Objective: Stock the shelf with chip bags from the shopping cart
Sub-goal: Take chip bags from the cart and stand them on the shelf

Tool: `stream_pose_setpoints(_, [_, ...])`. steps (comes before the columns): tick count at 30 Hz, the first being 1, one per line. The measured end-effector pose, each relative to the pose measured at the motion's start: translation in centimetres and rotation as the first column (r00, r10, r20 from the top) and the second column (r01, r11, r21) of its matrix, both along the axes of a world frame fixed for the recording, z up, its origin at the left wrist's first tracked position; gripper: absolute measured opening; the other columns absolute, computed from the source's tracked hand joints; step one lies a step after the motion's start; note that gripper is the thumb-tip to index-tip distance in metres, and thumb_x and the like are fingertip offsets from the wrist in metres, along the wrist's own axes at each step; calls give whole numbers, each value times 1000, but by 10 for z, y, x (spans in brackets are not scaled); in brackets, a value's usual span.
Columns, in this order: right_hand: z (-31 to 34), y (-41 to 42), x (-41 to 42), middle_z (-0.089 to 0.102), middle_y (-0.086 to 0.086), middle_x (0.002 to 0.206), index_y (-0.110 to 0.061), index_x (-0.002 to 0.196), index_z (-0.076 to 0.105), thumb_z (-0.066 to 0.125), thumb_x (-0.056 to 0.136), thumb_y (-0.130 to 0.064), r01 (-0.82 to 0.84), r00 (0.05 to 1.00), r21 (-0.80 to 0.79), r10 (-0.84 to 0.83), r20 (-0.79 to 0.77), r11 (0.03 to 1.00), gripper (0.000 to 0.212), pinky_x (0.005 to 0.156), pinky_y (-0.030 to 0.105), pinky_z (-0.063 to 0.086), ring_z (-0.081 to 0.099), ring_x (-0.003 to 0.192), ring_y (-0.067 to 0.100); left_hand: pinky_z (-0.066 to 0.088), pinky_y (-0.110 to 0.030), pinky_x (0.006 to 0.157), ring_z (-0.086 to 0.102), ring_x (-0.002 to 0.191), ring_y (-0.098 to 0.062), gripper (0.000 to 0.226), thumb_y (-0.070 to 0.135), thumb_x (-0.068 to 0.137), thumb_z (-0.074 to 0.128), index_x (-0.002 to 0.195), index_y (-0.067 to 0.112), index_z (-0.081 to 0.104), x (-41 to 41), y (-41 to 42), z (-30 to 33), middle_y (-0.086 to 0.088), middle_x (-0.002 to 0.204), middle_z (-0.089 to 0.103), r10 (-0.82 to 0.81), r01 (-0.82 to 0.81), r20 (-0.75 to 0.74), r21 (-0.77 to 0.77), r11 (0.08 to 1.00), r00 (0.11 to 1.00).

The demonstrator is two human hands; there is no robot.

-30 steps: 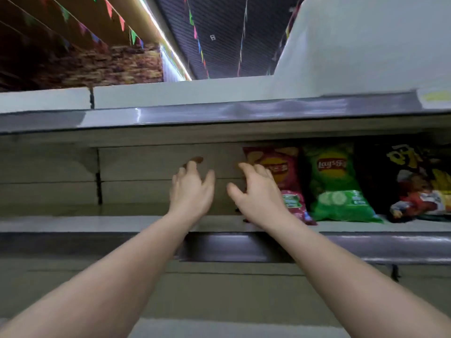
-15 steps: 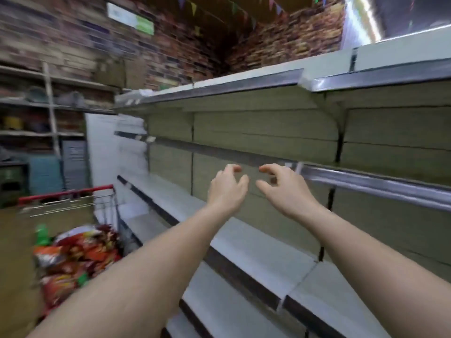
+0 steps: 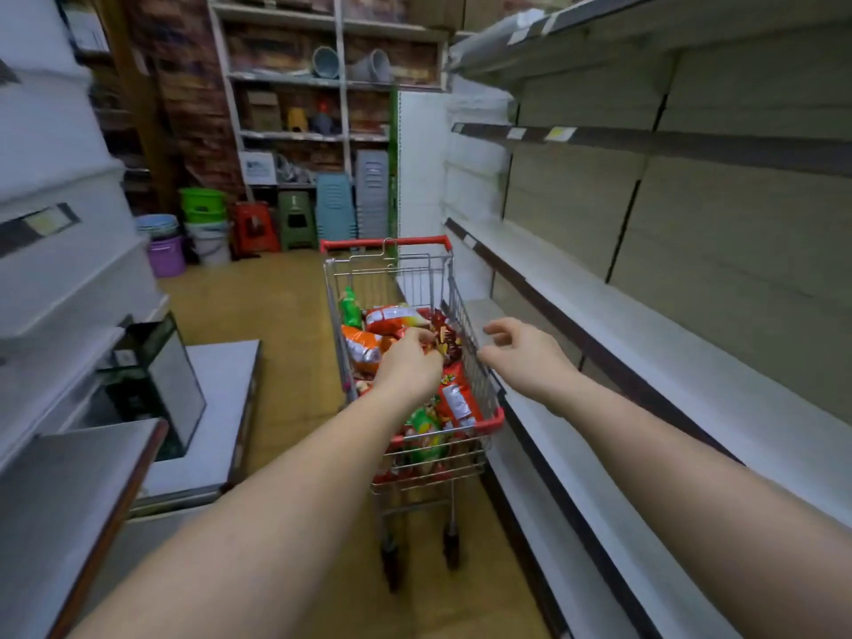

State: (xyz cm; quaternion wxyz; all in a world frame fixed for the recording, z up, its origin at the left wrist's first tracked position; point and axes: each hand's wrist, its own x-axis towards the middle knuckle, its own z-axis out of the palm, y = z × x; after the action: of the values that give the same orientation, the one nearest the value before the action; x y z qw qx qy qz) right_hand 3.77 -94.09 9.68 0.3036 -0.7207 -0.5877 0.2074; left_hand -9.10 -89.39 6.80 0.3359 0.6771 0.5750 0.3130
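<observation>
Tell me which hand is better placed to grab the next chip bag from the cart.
Left. The left hand is over the chip bags inside the cart, fingers reaching a dark red bag. The right hand hovers outside the cart's side, holding nothing.

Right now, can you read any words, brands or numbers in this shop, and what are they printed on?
None can be read for certain.
Chip bags in the shopping cart: printing shows, too blurred to read.
Shelf-edge labels: yellow and white tags, too small to read.
Label strip on the left unit: blurred.
White framed sign at the back shelves: illegible.
</observation>
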Motion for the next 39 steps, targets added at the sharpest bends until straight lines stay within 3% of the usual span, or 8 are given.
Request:
stream_pose_setpoints(5, [-53,110,2,58,10,124,-16,137,42,57,89,-22,-86,996,-119,84,-24,989,51,93,38,48,58,110,25,55,-37,75,60,90,-22,39,11,93,48,131,18,44,-25,92,-46,-6,125,55,98,-101,-26,-149,984,995])
stream_pose_setpoints(10, [-91,221,12,54,10,130,-18,141,37,59,89,-27,-149,989,-251,147,-28,956,57,77,28,44,57,98,21,52,-39,83,60,81,-18,40,8,90,53,128,17,45,-26,193,-76,-8,115,57,147,-153,-43,-256,954,988])
stream_pose_setpoints(13, [-108,272,9,49,11,135,-16,142,34,60,88,-22,-184,983,-320,178,-49,929,60,75,27,43,56,94,21,54,-46,87,64,97,-28,44,8,90,52,132,17,41,-24,240,-87,-13,124,56,106,-129,-94,-297,946,990])
stream_pose_setpoints(18, [-147,342,-8,48,10,138,-16,143,33,66,84,-26,-172,985,-429,152,-81,887,68,90,30,44,53,116,25,49,-33,70,56,85,-21,46,10,93,49,137,15,39,-28,315,-113,-13,131,53,6,-65,-187,-311,948,982])
stream_pose_setpoints(21, [-172,380,-22,48,8,139,-14,143,32,68,83,-25,-159,987,-477,129,-97,864,70,90,26,41,50,122,24,48,-34,80,58,100,-27,51,10,92,51,140,15,36,-32,364,-130,-15,134,50,-116,16,-266,-351,936,957])
stream_pose_setpoints(29, [-237,459,-63,20,8,153,-20,149,10,73,77,-24,-22,999,-502,1,-43,864,96,113,44,26,26,139,28,42,-36,97,43,126,-32,72,5,82,61,144,18,26,-52,481,-170,-14,139,39,-465,271,-488,-417,868,739])
stream_pose_setpoints(35, [-256,477,-57,54,13,133,-22,143,33,50,95,-27,85,976,-456,-166,-139,886,51,94,30,40,51,120,30,29,-37,112,24,140,-29,95,19,76,73,149,22,12,-47,517,-193,-8,153,19,-650,440,-550,-479,760,524])
stream_pose_setpoints(39, [-243,494,-24,59,12,126,-17,135,44,42,99,-29,175,918,-414,-300,-260,893,38,80,27,46,56,112,29,18,-42,117,11,145,-29,114,35,67,81,150,22,5,-34,535,-197,-6,158,8,-683,499,-607,-479,722,406])
